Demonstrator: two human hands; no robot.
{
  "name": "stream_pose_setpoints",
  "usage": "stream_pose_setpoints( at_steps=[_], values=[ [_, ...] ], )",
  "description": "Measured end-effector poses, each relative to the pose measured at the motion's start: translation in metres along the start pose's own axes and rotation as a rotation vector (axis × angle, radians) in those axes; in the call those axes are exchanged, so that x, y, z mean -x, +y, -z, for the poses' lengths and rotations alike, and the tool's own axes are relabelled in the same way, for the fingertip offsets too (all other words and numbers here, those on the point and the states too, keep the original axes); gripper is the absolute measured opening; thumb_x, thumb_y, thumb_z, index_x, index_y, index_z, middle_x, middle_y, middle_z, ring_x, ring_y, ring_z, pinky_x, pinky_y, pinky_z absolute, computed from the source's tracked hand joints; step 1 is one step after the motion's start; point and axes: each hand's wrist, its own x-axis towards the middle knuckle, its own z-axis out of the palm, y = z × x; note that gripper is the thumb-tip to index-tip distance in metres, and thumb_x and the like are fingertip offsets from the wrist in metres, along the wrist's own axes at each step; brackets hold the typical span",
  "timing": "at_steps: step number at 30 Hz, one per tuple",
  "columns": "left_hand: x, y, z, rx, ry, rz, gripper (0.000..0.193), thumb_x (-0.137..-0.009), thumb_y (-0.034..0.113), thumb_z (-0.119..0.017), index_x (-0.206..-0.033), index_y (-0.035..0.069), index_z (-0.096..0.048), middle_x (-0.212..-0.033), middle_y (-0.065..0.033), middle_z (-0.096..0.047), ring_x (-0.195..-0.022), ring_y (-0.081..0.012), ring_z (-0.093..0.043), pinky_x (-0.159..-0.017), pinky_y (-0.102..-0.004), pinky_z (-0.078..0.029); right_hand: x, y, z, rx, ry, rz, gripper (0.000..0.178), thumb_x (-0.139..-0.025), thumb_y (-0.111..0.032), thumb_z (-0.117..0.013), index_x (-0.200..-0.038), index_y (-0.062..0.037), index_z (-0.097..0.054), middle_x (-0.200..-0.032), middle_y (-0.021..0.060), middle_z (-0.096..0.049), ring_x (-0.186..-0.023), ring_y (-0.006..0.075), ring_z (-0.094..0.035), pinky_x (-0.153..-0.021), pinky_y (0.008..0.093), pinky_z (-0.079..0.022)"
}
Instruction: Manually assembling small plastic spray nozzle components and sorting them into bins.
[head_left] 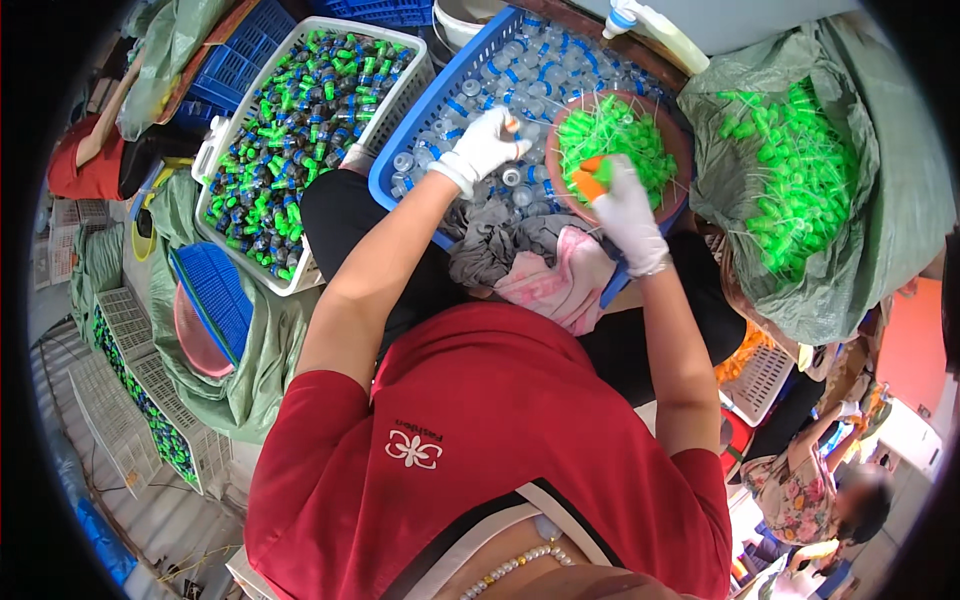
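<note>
My left hand (488,142), in a white glove with orange on a fingertip, hovers over the blue crate (385,165). Its fingers are bent and apart, and nothing shows between them. Small clear bottles with blue bands (470,88) fill the crate, and one white-necked bottle (512,176) lies just below that hand. On the right, a reddish-brown bowl (553,165) rests on the bottles, heaped with green pump heads (630,135) with thin white tubes. My right hand (628,205), gloved with orange finger covers, reaches into it, fingers closed around a green pump head (604,172).
A white crate (408,75) of dark bottles with green tops stands left. A grey-green sack (720,180) with more green pump heads is at right. Cloths (555,280) lie at the crate's near edge. A blue basket (215,295) is lower left; another person (800,490) sits lower right.
</note>
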Motion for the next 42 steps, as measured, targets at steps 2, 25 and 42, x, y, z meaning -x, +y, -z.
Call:
stream_pose_setpoints(
  at_steps=[2, 25, 42],
  values=[
    [-0.009, 0.007, -0.008, 0.715, 0.136, 0.217, 0.030, -0.083, 0.007, -0.069, -0.113, 0.006, -0.061, -0.109, -0.0080, -0.060, -0.101, -0.0199, -0.057, -0.085, -0.0328, -0.048, -0.003, 0.016, 0.012, -0.517, -0.125, -0.486, 0.025, -0.089, -0.010, -0.066, -0.112, -0.0038, -0.057, -0.089, 0.0074, -0.064, -0.069, 0.0147, -0.062, -0.062, 0.0298, -0.050],
    [-0.095, 0.101, -0.011, 0.830, 0.407, -0.132, 0.046, -0.080, 0.001, -0.073, -0.122, 0.000, -0.054, -0.107, -0.0071, -0.063, -0.092, -0.0131, -0.058, -0.084, -0.0273, -0.048, -0.081, -0.017, 0.061, -0.756, 0.414, -0.478, 0.033, -0.094, -0.001, -0.055, -0.126, 0.0057, -0.051, -0.086, 0.0058, -0.062, -0.072, 0.0100, -0.060, -0.066, 0.0230, -0.052],
    [-0.091, 0.112, -0.005, 0.944, 0.374, -0.071, 0.041, -0.081, -0.003, -0.070, -0.119, 0.000, -0.054, -0.109, -0.0077, -0.063, -0.097, -0.0144, -0.059, -0.088, -0.0284, -0.048, -0.080, -0.014, 0.061, -0.774, 0.422, -0.493, 0.036, -0.094, 0.001, -0.054, -0.129, 0.0053, -0.050, -0.088, 0.0051, -0.061, -0.073, 0.0091, -0.057, -0.067, 0.0220, -0.050]
  ],
)
